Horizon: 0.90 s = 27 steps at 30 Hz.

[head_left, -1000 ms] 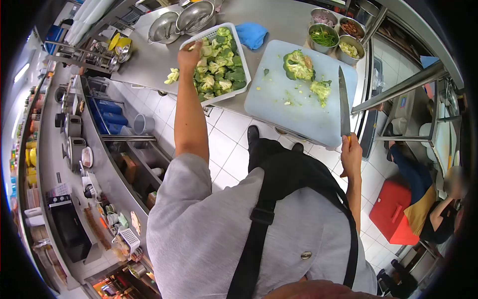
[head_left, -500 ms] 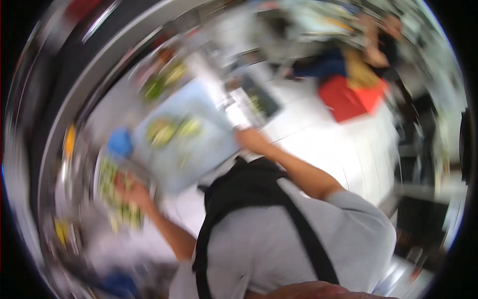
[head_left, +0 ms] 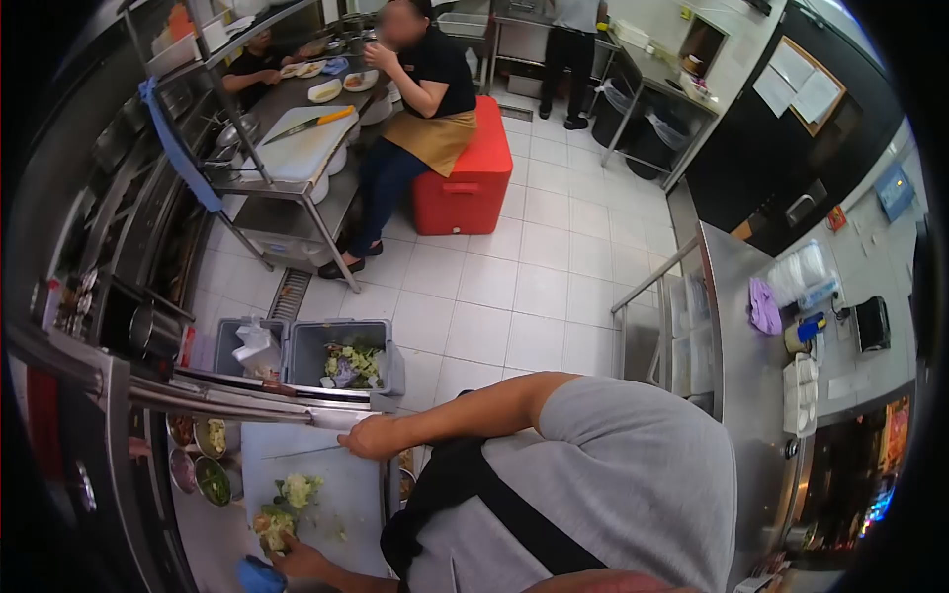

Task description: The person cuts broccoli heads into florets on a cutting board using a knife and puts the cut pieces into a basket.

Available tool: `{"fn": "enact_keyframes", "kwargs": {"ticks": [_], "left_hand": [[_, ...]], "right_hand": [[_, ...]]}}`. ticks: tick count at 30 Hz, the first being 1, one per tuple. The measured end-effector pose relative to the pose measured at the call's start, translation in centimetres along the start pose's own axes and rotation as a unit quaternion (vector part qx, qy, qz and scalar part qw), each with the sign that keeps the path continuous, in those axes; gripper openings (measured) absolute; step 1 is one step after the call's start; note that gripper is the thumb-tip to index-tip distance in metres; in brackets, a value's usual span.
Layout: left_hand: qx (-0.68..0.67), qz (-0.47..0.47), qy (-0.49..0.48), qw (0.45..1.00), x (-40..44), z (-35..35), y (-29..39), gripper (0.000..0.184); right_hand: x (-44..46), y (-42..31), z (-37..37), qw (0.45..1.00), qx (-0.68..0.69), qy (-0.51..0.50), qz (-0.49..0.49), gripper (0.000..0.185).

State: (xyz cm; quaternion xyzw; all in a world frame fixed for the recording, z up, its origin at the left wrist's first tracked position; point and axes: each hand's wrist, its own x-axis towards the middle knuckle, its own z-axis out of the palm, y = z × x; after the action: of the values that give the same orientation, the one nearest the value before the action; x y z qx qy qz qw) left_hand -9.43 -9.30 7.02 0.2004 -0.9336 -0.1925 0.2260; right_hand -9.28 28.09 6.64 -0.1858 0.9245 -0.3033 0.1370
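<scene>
A pale cutting board (head_left: 351, 494) lies on the counter in front of me. My right hand (head_left: 368, 437) is closed round the handle of a knife (head_left: 300, 453), whose thin blade lies low across the far part of the board. At the board's near left corner, my left hand (head_left: 300, 561) has its fingers against a leafy pale green vegetable piece (head_left: 274, 524); whether they grip it is partly hidden. Another leafy piece (head_left: 299, 488) rests just beyond it, with small scraps nearby. A blue cloth-like thing (head_left: 259, 575) sits beside my left hand.
Bowls of cut vegetables (head_left: 212, 479) stand left of the board, below a metal rail (head_left: 247, 400). Grey bins (head_left: 395, 361) with scraps are beyond it. A person sits on a red cooler (head_left: 465, 183). A steel table (head_left: 736, 336) stands at right.
The view has swung toward the room and become sharp. My left hand has moved from a tray of cut green pieces to the vegetable on the board. My right hand remains by the board's edge.
</scene>
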Motion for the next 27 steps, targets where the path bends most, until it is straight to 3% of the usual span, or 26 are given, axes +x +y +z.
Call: {"fn": "enact_keyframes", "kwargs": {"ticks": [3, 6, 9, 12, 15, 18, 21, 24, 27], "left_hand": [[0.031, -0.059, -0.009, 0.998, -1.7, -4.6, 5.9, 0.043], [-0.037, 0.018, 0.023, 0.999, -1.4, -4.3, 3.3, 0.040], [0.137, -0.029, -0.056, 0.989, -1.6, -5.7, 5.0, 0.036], [0.116, 0.138, -0.101, 0.978, -0.7, -5.6, 0.6, 0.034], [0.024, 0.132, -0.141, 0.981, -1.5, -7.0, 1.1, 0.036], [0.183, -0.036, -0.139, 0.973, 0.0, -5.6, -0.4, 0.037], [0.099, -0.106, -0.115, 0.983, -0.9, -8.7, 6.3, 0.038], [0.091, -0.042, -0.091, 0.991, -1.5, -9.3, 8.8, 0.034], [0.101, 0.188, -0.055, 0.975, -0.8, -6.5, 3.2, 0.037]], "right_hand": [[0.0, -0.1, -0.1, 1.000, -0.008, -0.003, 0.010, 0.032], [-0.7, -0.5, -0.5, 1.000, 0.026, 0.006, 0.015, 0.029], [-0.1, 0.0, 0.6, 0.999, 0.031, 0.020, 0.023, 0.029], [0.3, 0.5, 1.0, 1.000, 0.013, 0.013, 0.005, 0.028], [0.1, -0.1, -0.2, 0.999, 0.032, 0.002, 0.001, 0.031], [-0.8, -2.0, -2.1, 0.990, 0.106, 0.082, -0.045, 0.032], [-0.5, -1.9, -2.2, 0.994, 0.064, 0.072, -0.058, 0.030], [1.0, 0.1, 0.3, 1.000, -0.012, -0.001, -0.021, 0.025], [-0.5, -0.9, 0.1, 0.995, 0.037, 0.083, -0.032, 0.025]]}}
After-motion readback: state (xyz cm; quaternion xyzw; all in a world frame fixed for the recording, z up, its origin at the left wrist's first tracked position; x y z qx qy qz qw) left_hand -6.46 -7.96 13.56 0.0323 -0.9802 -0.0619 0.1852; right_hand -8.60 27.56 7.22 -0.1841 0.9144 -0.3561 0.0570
